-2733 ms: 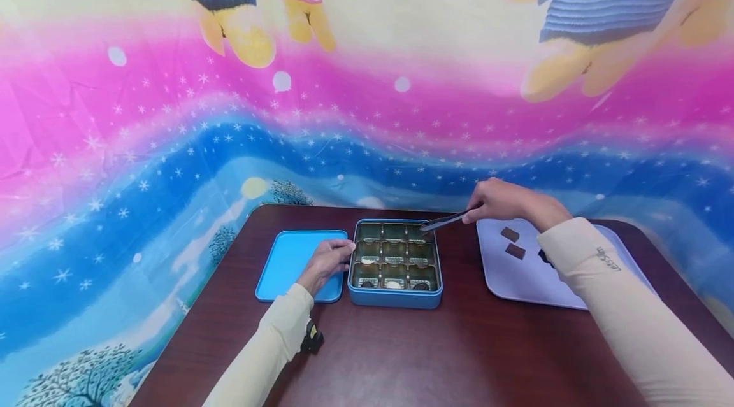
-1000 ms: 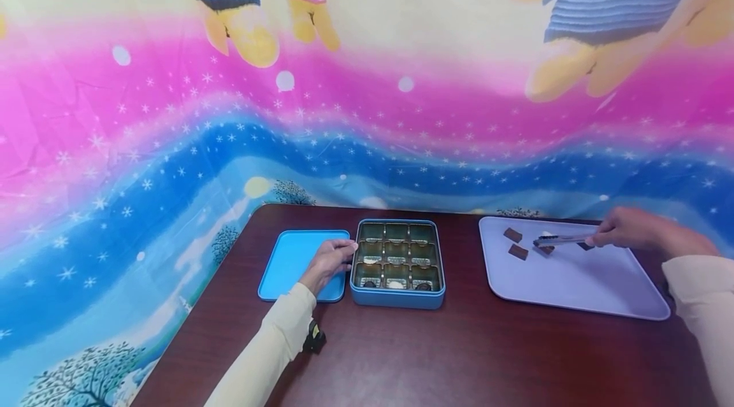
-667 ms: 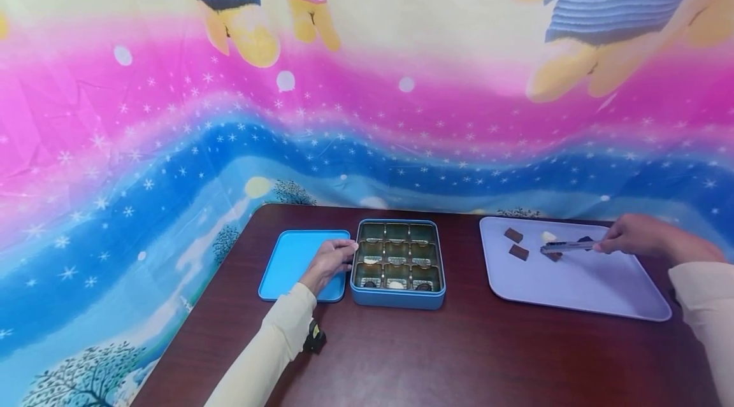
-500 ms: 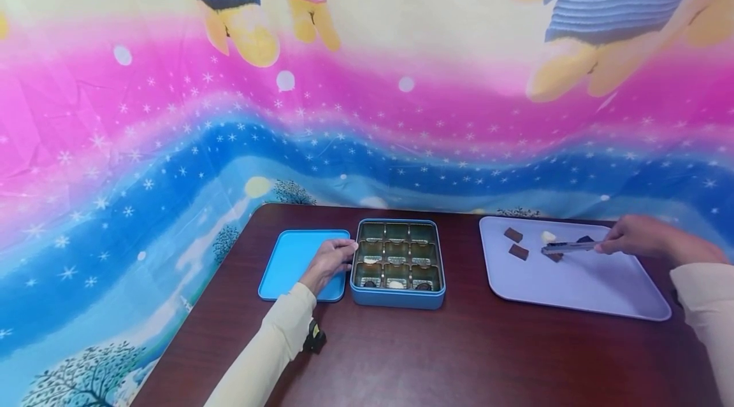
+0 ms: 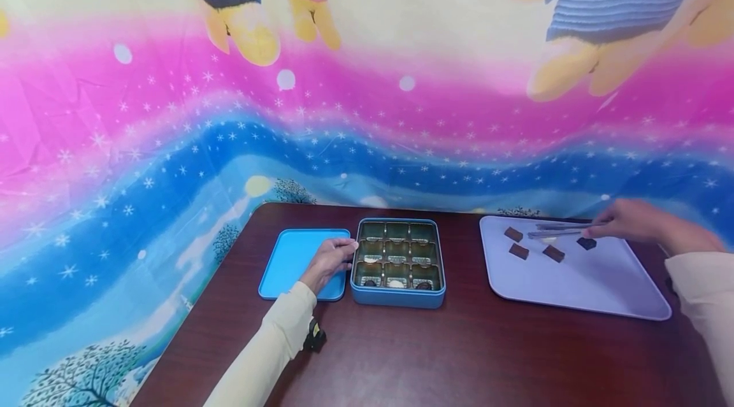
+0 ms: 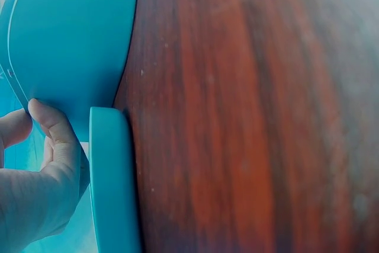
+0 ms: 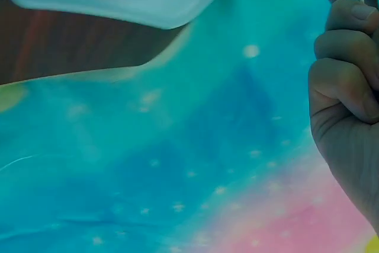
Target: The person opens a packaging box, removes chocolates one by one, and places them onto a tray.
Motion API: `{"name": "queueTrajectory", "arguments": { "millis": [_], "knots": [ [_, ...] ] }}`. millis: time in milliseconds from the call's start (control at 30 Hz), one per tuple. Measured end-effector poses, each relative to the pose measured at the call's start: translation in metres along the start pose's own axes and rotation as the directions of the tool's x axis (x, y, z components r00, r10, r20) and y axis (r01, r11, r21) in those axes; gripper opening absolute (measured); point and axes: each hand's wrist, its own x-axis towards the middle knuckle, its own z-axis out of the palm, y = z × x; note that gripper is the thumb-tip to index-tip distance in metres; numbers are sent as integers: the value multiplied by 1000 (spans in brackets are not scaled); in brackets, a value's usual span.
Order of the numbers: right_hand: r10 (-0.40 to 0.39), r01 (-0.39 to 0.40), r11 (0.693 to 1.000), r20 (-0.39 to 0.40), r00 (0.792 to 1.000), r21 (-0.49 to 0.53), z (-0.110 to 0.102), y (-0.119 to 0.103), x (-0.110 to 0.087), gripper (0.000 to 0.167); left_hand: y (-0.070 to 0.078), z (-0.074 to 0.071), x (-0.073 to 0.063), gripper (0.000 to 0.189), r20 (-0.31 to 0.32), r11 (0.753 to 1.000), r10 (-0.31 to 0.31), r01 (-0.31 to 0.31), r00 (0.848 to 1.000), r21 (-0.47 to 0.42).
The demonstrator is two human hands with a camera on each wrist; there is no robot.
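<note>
In the head view a blue box (image 5: 397,297) with a gold divided insert stands mid-table. Dark and pale chocolates lie in its front compartments, and something pale shows in the left middle one. My left hand (image 5: 328,262) holds the box's left rim, thumb against the outer wall (image 6: 71,45) in the left wrist view. Over a lilac tray (image 5: 573,300), my right hand (image 5: 636,225) grips metal tongs (image 5: 564,230). The tongs' arms stand apart and overlap a white chocolate (image 5: 550,240). Brown chocolates (image 5: 554,253) and a black one (image 5: 587,243) lie around it.
The blue lid (image 5: 289,260) lies left of the box, partly behind the left hand. Table (image 5: 395,356) surface shows between the box and the tray. A patterned cloth (image 5: 367,107) hangs directly behind the table's back edge.
My right hand has gone from the box's back right compartment to the tray. The tongs were at a brown chocolate and now sit farther back, over the white one. The left hand stays put.
</note>
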Motion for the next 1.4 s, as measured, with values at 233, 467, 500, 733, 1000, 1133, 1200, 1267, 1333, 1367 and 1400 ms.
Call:
{"name": "queueTrajectory", "arguments": {
  "millis": [233, 467, 500, 733, 1000, 1133, 1200, 1267, 1333, 1367, 1400],
  "knots": [
    [-57, 60, 998, -71, 996, 34, -8, -52, 26, 51, 3, 1, -1, 39, 1, 1000, -5, 5, 1000, 8],
    [-140, 148, 987, -119, 983, 66, -12, -100, 49, 46, 3, 0, -2, 38, 1, 1000, -1, 1, 1000, 10],
    [-154, 164, 984, -126, 980, 68, -13, -107, 52, 45, 2, -1, -2, 38, -2, 1000, 2, -2, 1000, 12],
    [-230, 241, 967, -125, 965, 84, -14, -150, 68, 39, 1, -1, -2, 37, -2, 1000, 3, -3, 1000, 14],
    [-287, 291, 951, -53, 957, 104, -12, -188, 87, 30, 1, 0, -2, 39, -8, 1000, -6, 6, 1000, 25],
    [-327, 326, 938, -15, 945, 114, -11, -207, 95, 26, 1, -1, -2, 41, -8, 1000, -6, 6, 1000, 21],
    [-345, 342, 933, 4, 939, 113, -9, -216, 99, 22, 2, -1, -2, 41, -9, 1000, -8, 8, 1000, 21],
    [-360, 356, 928, 22, 933, 107, -7, -225, 104, 18, 2, -1, -2, 40, -10, 1000, -13, 13, 1000, 18],
    [-372, 367, 925, 39, 927, 96, -4, -234, 107, 17, 2, -1, -2, 40, -10, 1000, -13, 13, 1000, 22],
    [-374, 368, 925, 48, 926, 94, -2, -238, 109, 17, 2, -1, -2, 40, -10, 1000, -14, 14, 1000, 21],
    [-377, 371, 924, 56, 925, 90, -1, -242, 111, 18, 2, 0, -2, 40, -10, 1000, -17, 17, 1000, 18]
  ]
}}
